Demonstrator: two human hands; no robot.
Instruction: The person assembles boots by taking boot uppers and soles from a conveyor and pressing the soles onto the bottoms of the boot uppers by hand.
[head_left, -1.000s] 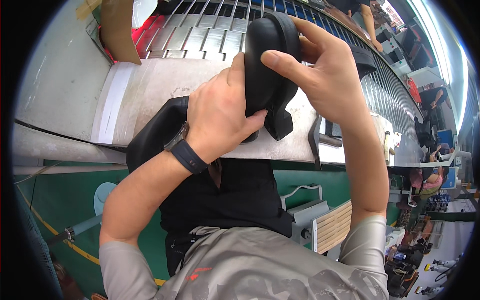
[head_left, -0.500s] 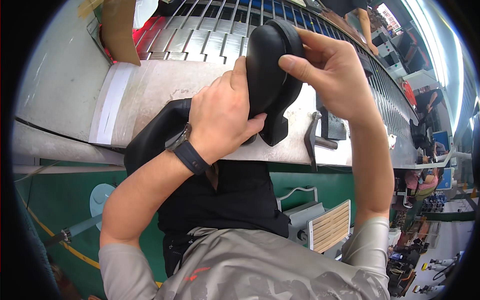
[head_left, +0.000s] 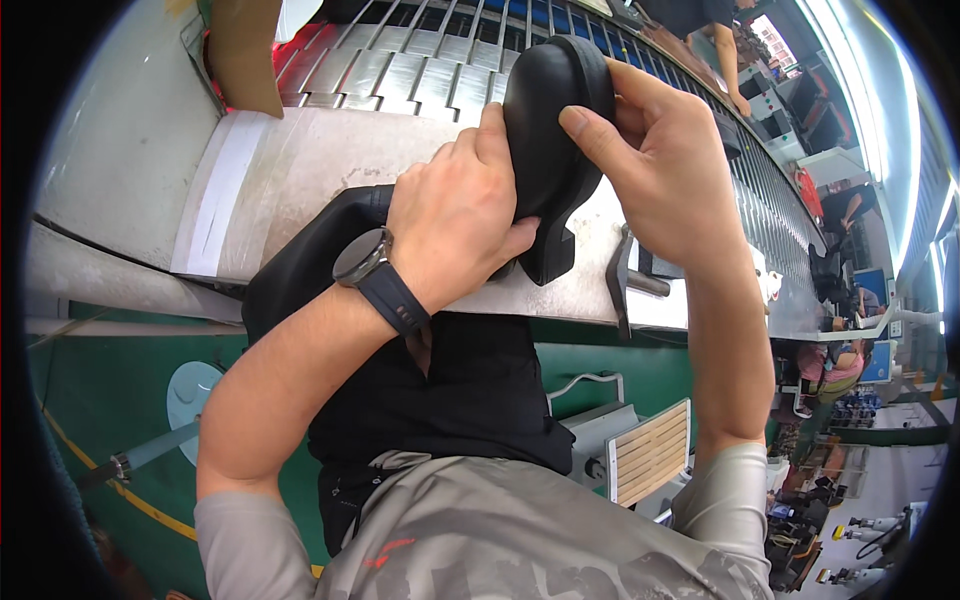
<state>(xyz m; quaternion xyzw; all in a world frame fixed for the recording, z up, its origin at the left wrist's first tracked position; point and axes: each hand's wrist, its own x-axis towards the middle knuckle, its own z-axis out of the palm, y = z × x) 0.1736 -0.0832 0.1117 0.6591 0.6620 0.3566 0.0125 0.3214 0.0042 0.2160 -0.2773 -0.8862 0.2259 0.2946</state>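
A black boot is held above the near edge of the worktable, its rounded toe pointing away from me. Its thick sole faces right and its shaft trails down to the left, past my left wrist. My left hand is closed around the boot's instep and hides part of it. On the other side, my right hand pinches the sole's edge near the toe, thumb on the near side; its other fingertips are partly hidden behind the sole. Beside my right forearm lies a hammer with a curved dark metal head, its handle partly covered.
The pale worktable runs along a slatted metal conveyor. A brown cardboard piece stands at the far left. Below the table are a blue round-ended part and a wooden-slatted seat. Another person's arm is across the conveyor.
The boot has tilted slightly, its toe moving a little right. My left wrist has turned, showing more of the watch face. Both hands keep their hold.
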